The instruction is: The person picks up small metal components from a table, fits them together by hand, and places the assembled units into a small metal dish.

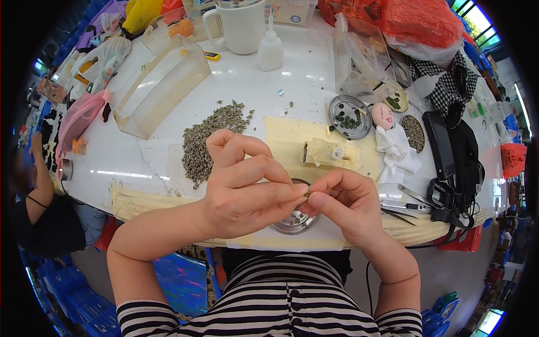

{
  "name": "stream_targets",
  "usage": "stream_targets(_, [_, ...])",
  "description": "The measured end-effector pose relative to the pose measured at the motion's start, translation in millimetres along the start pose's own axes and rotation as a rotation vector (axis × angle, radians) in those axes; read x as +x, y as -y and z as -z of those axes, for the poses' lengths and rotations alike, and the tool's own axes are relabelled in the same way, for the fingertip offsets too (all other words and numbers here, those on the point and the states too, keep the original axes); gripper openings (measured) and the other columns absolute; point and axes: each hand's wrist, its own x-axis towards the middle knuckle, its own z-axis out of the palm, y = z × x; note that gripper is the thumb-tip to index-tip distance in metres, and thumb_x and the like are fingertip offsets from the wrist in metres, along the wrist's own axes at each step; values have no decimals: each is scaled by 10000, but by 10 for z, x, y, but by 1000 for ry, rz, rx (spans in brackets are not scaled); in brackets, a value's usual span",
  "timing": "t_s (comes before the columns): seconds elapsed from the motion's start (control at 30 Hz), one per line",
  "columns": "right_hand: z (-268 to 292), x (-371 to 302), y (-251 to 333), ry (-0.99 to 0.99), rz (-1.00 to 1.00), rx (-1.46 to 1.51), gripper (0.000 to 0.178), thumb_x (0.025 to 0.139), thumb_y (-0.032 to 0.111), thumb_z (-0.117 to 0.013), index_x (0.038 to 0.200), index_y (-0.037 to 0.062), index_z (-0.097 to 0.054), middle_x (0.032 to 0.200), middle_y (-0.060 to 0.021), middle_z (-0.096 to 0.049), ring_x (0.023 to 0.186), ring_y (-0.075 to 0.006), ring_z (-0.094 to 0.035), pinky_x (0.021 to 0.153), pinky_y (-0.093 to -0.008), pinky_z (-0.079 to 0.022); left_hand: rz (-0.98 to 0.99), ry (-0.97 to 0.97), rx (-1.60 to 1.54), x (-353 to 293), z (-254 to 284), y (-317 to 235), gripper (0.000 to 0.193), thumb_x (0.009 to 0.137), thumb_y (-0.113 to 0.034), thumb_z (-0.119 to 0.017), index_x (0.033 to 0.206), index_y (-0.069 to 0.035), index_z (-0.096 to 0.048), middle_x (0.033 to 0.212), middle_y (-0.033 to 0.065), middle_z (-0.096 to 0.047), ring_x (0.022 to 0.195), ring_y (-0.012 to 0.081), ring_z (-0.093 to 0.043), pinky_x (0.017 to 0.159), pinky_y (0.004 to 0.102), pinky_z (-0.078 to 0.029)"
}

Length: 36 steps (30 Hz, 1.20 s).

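Note:
My left hand (244, 188) and my right hand (351, 208) meet fingertip to fingertip over a round metal dish (289, 227) near the table's front edge. Both pinch at one tiny greyish piece (307, 194), too small to name and mostly covered by the fingers. The left middle, ring or little fingers are partly raised. A few small bits lie in the dish, which the hands partly hide. Beyond my left hand spreads a heap of small grey-brown metallic pieces (210, 135). A tape-wrapped block (323, 154) with a white nozzle-like part stands just beyond my right hand.
At the back are a white mug (241, 28), a squeeze bottle (271, 53) and a clear plastic bin (165, 84). Rightward lie a dish of dark green pieces (349, 117), crumpled tissue (396, 149), a utility knife (403, 205) and a black bag (449, 163). Another person (53, 213) sits left.

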Motion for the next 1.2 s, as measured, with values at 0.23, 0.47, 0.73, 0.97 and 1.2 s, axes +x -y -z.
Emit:
stream_targets(0.23, [-75, 22, -5, -88, 581, -731, 204, 795, -33, -725, 998, -22, -724, 866, -112, -708, 722, -151, -690, 628, -251, -540, 77, -1, 65, -8, -9, 5, 256, 581, -97, -838, 811, -144, -735, 775, -60, -604, 792, 176, -509, 761, 355, -275])
stream_targets(0.47, [-128, 45, -9, -155, 708, -937, 346, 761, -31, -744, 1102, 27, -725, 839, -104, -693, 683, -186, -673, 578, -262, -530, 93, -25, 66, 3, -6, -1, 242, 577, -94, -834, 788, -137, -722, 746, -50, -581, 786, 183, -511, 762, 357, -283])
stream_targets(0.73, [-136, 71, -35, -168, 855, -1085, 343, 744, -29, -748, 1084, 15, -725, 843, -96, -693, 679, -205, -671, 554, -274, -529, 137, 7, 5, 10, -8, 1, 229, 580, -61, -818, 776, -130, -720, 747, -42, -586, 782, 180, -515, 765, 353, -289])
stream_targets(0.97, [-73, 30, -2, -45, 497, -709, 240, 833, -17, -698, 1073, -28, -708, 857, -121, -700, 710, -169, -670, 631, -262, -523, 63, -12, -14, 5, 35, -7, 276, 590, -82, -836, 842, -153, -749, 793, -64, -617, 787, 166, -511, 761, 350, -285])
stream_targets(1.2, [-61, 9, 25, -17, 238, -454, 170, 880, 7, -665, 1041, -30, -705, 861, -118, -700, 739, -157, -658, 674, -264, -509, 0, 6, -1, -10, 22, 8, 338, 592, -148, -858, 917, -183, -772, 837, -96, -630, 794, 154, -505, 745, 352, -272])
